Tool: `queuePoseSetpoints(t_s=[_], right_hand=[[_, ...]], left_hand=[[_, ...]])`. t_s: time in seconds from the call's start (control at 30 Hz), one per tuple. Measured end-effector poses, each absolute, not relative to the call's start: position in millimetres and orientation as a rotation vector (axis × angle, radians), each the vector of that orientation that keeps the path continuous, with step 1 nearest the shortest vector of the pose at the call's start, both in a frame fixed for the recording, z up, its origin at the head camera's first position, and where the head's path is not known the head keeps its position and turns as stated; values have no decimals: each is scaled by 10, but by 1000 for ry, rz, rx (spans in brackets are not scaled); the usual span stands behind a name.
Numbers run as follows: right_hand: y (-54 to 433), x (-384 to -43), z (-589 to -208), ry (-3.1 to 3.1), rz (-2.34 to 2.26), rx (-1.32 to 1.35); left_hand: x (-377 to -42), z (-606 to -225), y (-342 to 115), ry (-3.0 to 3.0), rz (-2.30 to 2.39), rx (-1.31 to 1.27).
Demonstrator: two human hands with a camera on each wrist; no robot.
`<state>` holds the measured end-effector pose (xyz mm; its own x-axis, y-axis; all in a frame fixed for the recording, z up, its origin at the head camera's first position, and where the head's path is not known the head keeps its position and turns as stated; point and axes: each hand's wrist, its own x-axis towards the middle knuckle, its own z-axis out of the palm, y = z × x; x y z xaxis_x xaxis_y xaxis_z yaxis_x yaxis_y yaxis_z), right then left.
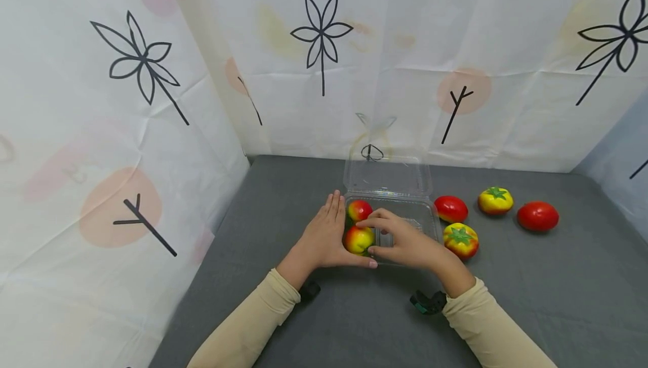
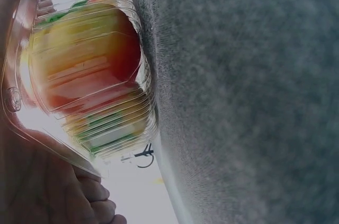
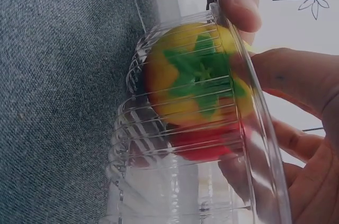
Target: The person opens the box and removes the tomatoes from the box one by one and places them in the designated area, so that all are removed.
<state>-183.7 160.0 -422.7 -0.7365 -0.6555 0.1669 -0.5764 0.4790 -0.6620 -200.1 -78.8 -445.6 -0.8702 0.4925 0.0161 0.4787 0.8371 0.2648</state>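
Observation:
A clear plastic clamshell box (image 1: 412, 210) lies on the grey cloth, its lid (image 1: 387, 176) folded back. In its left end sit two toy tomatoes: a red-and-yellow one (image 1: 360, 210) at the back and a yellow-and-red one (image 1: 359, 239) in front, whose green leaf star shows in the right wrist view. My right hand (image 1: 407, 241) reaches into the box and holds the front tomato between thumb and fingers. Along the box's left wall lies my left hand (image 1: 324, 238), fingers straight, thumb stretched across the near edge. Some right fingers are hidden behind the box wall in the right wrist view.
Right of the box lie two red tomatoes, one close by (image 1: 451, 209) and one farther out (image 1: 538, 216), plus two yellow-red tomatoes with green leaves, one behind (image 1: 495, 200) and one nearer (image 1: 460, 241). A patterned white curtain (image 1: 283, 115) hangs behind and left of the table.

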Motion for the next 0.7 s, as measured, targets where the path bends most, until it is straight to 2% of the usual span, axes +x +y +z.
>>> queuePoseSetpoints(t_s=[0.7], right_hand=[[1702, -1788, -4214, 2673, -1168, -1101]], left_hand=[[-2003, -4485, -792, 2955, 419, 770]])
